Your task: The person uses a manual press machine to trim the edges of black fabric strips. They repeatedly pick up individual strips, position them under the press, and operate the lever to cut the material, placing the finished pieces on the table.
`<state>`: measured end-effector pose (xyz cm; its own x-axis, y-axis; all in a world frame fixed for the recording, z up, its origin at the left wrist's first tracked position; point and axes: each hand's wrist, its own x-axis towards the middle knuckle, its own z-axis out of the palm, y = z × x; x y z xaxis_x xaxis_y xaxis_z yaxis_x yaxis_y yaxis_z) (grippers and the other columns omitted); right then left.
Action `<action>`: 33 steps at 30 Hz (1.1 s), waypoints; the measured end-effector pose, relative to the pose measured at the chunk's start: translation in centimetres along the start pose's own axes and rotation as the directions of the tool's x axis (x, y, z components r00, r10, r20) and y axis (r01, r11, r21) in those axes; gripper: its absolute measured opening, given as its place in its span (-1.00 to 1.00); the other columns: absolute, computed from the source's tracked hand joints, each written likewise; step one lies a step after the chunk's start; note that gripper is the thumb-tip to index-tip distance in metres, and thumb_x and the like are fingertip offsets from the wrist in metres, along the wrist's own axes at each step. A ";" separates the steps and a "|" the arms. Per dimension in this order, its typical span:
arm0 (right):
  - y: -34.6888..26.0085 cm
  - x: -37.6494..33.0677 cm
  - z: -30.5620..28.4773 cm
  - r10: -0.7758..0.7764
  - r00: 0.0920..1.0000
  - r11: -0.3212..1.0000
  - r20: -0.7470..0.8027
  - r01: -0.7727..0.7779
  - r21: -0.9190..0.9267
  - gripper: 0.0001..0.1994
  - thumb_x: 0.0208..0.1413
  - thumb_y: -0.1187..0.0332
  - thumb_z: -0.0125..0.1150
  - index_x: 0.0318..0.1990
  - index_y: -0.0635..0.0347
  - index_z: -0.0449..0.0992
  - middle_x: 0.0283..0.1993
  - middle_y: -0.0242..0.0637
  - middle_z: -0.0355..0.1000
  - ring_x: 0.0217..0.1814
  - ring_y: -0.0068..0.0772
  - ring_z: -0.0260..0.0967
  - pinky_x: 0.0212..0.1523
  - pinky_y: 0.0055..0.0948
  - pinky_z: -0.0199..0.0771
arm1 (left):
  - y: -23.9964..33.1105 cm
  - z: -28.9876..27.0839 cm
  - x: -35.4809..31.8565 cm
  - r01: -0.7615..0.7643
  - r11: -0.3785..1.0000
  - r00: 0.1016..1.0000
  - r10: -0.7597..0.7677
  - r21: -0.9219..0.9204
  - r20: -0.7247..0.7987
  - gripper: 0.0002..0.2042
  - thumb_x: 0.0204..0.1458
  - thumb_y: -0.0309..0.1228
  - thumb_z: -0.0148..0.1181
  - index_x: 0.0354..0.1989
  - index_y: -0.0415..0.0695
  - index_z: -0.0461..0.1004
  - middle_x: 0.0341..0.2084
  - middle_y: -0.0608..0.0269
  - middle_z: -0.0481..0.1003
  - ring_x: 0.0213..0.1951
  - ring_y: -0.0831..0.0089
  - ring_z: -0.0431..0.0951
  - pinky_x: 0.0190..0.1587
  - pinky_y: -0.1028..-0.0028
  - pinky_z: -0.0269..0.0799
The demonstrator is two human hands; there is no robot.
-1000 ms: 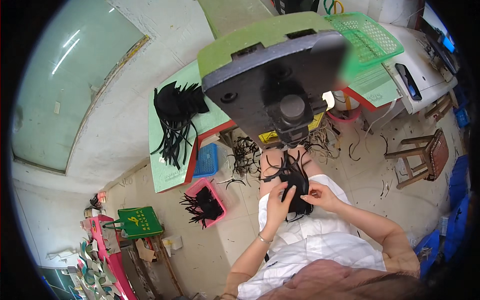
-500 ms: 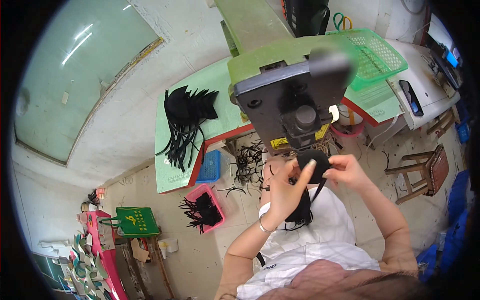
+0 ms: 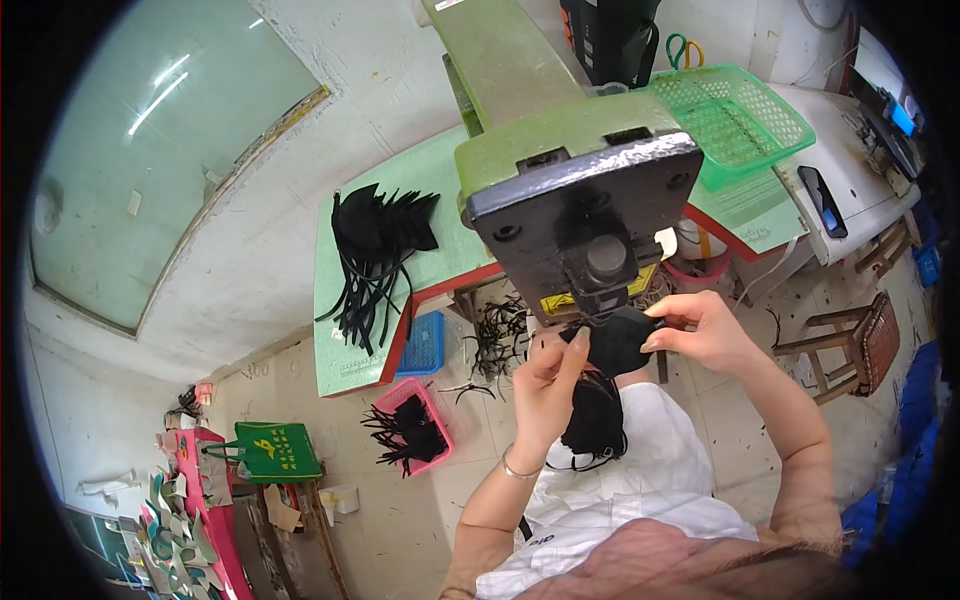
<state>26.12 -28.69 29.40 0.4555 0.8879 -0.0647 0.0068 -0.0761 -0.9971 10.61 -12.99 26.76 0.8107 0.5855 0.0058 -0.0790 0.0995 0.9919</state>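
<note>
A rounded piece of black cloth (image 3: 620, 340) is stretched between my hands at the lower front of a green machine with a black head (image 3: 600, 170). My left hand (image 3: 553, 380) pinches its left edge between thumb and finger. At its right edge, my right hand (image 3: 698, 330) grips it the same way. The cloth lies just under the machine's round knob (image 3: 607, 257); whether it touches the metal there I cannot tell. More black pieces with thin straps (image 3: 595, 420) rest on my lap, below the held one.
On the green tabletop (image 3: 430, 265) at left lies a pile of strapped black pieces (image 3: 375, 235). Beneath it stand a pink basket (image 3: 440, 425) of black pieces and a blue basket (image 3: 422, 345). Black scraps litter the floor. At right are a green basket (image 3: 770, 140), a phone (image 3: 822, 200) and a wooden stool (image 3: 850, 345).
The black cloth has turned from nearly round to spread wide between both hands. My left hand has moved left and slightly down, toward the cloth's left edge, uncovering the pieces on my lap.
</note>
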 end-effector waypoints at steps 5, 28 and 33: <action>-1.2 2.8 0.7 -0.016 0.994 1.000 0.105 0.018 -0.012 -0.68 0.01 0.58 0.18 -0.05 0.32 0.30 -0.31 -0.34 0.48 -0.26 -0.72 0.39 -0.26 -0.69 0.36 | 0.5 -1.8 0.3 -0.032 0.997 0.999 0.029 0.070 0.036 -0.83 0.07 -0.40 0.19 -0.35 -0.28 0.50 -0.49 0.44 0.47 -0.47 0.78 0.33 -0.39 0.73 0.21; -4.0 6.9 -1.0 0.203 0.930 0.869 0.307 -0.027 -0.494 -0.55 -0.17 -0.07 0.35 -0.44 0.21 0.60 -0.54 -0.44 0.39 -0.45 -0.65 0.25 -0.43 -0.56 0.20 | 1.0 -3.9 2.0 -0.026 0.999 0.989 0.020 0.036 0.146 -0.88 0.03 -0.49 0.21 -0.31 -0.25 0.44 -0.41 0.41 0.42 -0.34 0.71 0.35 -0.26 0.67 0.26; -4.1 7.1 -0.6 0.130 0.956 0.835 0.263 0.038 -0.549 -0.54 -0.19 -0.06 0.36 -0.45 0.24 0.57 -0.55 -0.46 0.38 -0.47 -0.66 0.22 -0.43 -0.58 0.21 | 0.7 -5.3 2.6 -0.041 0.983 0.956 -0.013 0.177 0.293 -0.79 -0.06 -0.57 0.26 -0.22 -0.29 0.46 -0.34 0.38 0.47 -0.26 0.66 0.40 -0.16 0.62 0.29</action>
<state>29.81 -22.35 33.08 0.2023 0.9583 -0.2018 0.5120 -0.2791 -0.8124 9.61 -7.10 26.75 0.9462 0.3223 0.0301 -0.0084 -0.0685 0.9976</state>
